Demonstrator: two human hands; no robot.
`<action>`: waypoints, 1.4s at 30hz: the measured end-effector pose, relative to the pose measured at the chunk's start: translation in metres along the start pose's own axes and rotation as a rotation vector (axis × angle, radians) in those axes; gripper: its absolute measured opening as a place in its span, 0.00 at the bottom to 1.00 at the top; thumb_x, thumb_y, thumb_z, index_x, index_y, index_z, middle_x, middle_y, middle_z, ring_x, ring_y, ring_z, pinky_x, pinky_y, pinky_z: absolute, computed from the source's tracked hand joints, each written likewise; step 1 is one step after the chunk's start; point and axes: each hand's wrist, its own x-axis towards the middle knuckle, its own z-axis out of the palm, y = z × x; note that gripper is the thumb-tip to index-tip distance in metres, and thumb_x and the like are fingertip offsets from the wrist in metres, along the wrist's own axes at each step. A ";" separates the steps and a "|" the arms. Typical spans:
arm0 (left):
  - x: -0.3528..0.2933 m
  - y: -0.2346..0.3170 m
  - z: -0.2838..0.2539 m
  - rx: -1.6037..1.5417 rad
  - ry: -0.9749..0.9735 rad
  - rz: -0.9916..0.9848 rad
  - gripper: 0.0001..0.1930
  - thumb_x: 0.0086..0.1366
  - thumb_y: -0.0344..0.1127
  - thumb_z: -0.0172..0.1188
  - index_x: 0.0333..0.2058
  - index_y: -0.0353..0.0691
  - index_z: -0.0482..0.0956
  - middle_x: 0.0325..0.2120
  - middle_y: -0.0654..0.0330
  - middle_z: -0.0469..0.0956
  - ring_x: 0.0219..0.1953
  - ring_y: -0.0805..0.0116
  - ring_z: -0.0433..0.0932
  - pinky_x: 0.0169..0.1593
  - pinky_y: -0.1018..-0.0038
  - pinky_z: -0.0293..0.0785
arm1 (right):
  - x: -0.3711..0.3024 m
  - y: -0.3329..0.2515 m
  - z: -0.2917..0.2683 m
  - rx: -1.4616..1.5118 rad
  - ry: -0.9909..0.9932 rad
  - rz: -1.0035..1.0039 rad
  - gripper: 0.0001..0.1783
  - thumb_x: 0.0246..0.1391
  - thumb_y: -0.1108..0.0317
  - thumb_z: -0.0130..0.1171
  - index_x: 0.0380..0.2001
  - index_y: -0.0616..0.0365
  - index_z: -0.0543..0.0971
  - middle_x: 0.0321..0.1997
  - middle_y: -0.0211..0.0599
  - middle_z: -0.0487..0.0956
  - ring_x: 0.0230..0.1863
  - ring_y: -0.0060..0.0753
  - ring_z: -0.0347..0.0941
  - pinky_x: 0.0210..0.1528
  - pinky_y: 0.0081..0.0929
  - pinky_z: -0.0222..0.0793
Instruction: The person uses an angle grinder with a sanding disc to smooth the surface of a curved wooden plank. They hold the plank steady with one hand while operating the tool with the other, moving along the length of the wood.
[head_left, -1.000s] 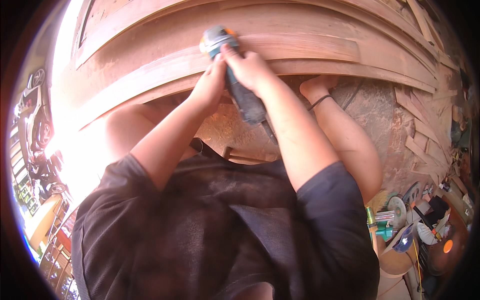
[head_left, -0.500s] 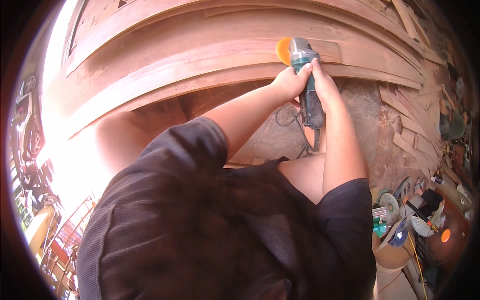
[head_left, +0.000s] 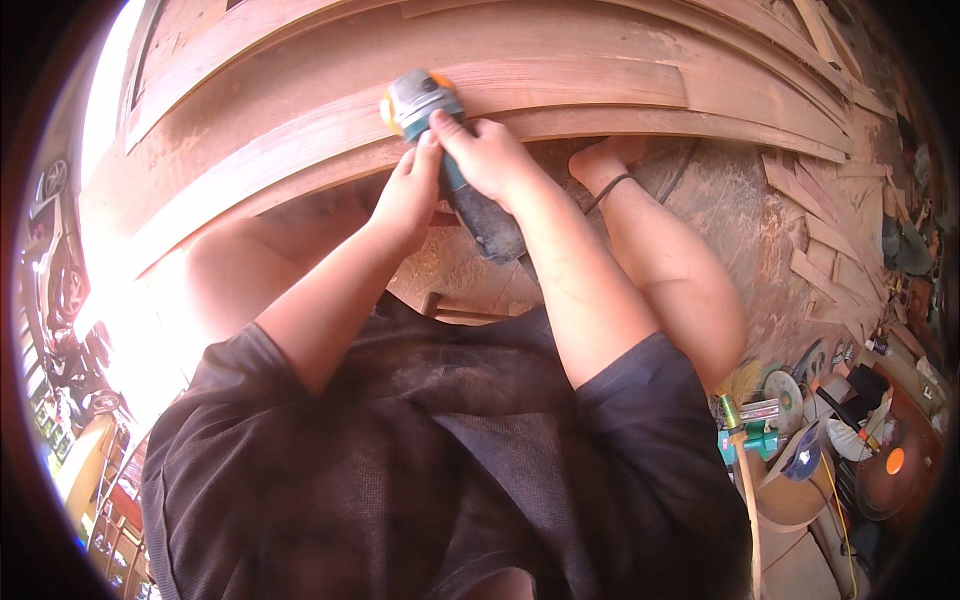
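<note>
- Teal-and-grey handheld angle grinder (head_left: pixel 440 130) with an orange disc — we see it pressed against the long reddish-brown curved wooden plank (head_left: pixel 600 85).
- Right hand (head_left: pixel 487 155) grips the grinder's body.
- Left hand (head_left: pixel 412 190) clasps it too — just below its head.

teal-and-grey plastic angle grinder (head_left: pixel 440 130): matt casing, orange part at its head, dark grip | curved reddish-brown wooden boards (head_left: pixel 560 60): bare, matt, dusty, visible grain | black short-sleeved cloth shirt (head_left: pixel 440 470): matt knit, dust-speckled | floor (head_left: pixel 730 210): rough, likely sawdust-covered | loose wooden offcuts (head_left: pixel 820 250): raw, unfinished
</note>
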 end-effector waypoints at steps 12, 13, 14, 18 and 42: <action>0.035 0.014 0.143 0.199 -0.353 -0.018 0.42 0.79 0.67 0.43 0.67 0.28 0.66 0.58 0.40 0.77 0.57 0.45 0.82 0.49 0.49 0.89 | -0.039 0.046 -0.141 0.101 0.268 0.099 0.49 0.70 0.27 0.49 0.56 0.71 0.81 0.51 0.53 0.85 0.53 0.42 0.82 0.58 0.36 0.75; 0.037 0.023 0.157 0.255 -0.391 -0.005 0.44 0.78 0.69 0.44 0.67 0.26 0.66 0.58 0.40 0.77 0.56 0.45 0.82 0.48 0.50 0.90 | -0.040 0.050 -0.155 0.138 0.314 0.125 0.48 0.72 0.28 0.47 0.60 0.71 0.79 0.54 0.53 0.85 0.55 0.41 0.82 0.59 0.35 0.75; 0.040 0.031 0.168 0.305 -0.393 -0.022 0.45 0.77 0.70 0.44 0.66 0.25 0.67 0.58 0.39 0.77 0.56 0.44 0.83 0.47 0.51 0.90 | -0.041 0.051 -0.165 0.195 0.338 0.160 0.48 0.72 0.29 0.47 0.62 0.72 0.77 0.55 0.53 0.84 0.56 0.41 0.81 0.60 0.35 0.75; 0.050 0.046 0.177 0.380 -0.490 -0.027 0.49 0.75 0.74 0.43 0.66 0.25 0.68 0.55 0.37 0.80 0.55 0.44 0.84 0.49 0.52 0.90 | -0.040 0.048 -0.170 0.311 0.438 0.227 0.50 0.73 0.29 0.47 0.65 0.74 0.74 0.59 0.54 0.82 0.58 0.39 0.80 0.62 0.35 0.74; 0.033 0.012 0.148 0.341 -0.380 -0.007 0.42 0.78 0.68 0.44 0.66 0.28 0.68 0.56 0.40 0.79 0.57 0.47 0.83 0.48 0.53 0.91 | -0.057 0.051 -0.137 0.089 0.378 0.147 0.50 0.70 0.27 0.49 0.58 0.73 0.81 0.53 0.56 0.86 0.56 0.43 0.83 0.60 0.36 0.75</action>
